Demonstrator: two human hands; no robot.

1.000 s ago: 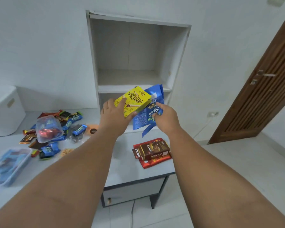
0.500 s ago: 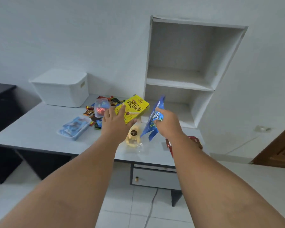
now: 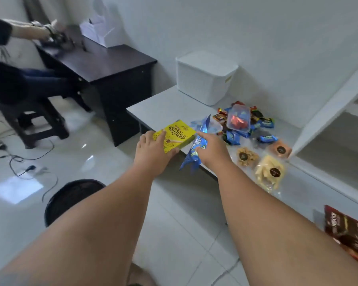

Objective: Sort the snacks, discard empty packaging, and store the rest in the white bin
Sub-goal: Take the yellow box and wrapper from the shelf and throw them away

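Observation:
My left hand (image 3: 153, 153) grips a yellow snack box (image 3: 177, 135), held in the air beside the white table's left edge. My right hand (image 3: 212, 149) pinches a crumpled blue wrapper (image 3: 194, 155) that hangs down next to the box. The white bin (image 3: 205, 77) stands with its lid on at the back of the table (image 3: 153, 106). A heap of small wrapped snacks (image 3: 246, 124) with a clear tub on top lies in front of the bin. Three clear cookie bags (image 3: 269, 172) lie nearer me. A black round waste bin (image 3: 70, 197) sits on the floor below my left arm.
A red-brown snack pack (image 3: 347, 230) lies at the table's near right. A white shelf unit (image 3: 329, 112) stands on the table's right. At the left are a dark desk (image 3: 112, 67), a stool, floor cables (image 3: 21, 162) and another person seated.
My view has swung left and down from the shelf to the table's left end and the floor. Both hands still hold the box and wrapper, now out past the table's edge, above the floor.

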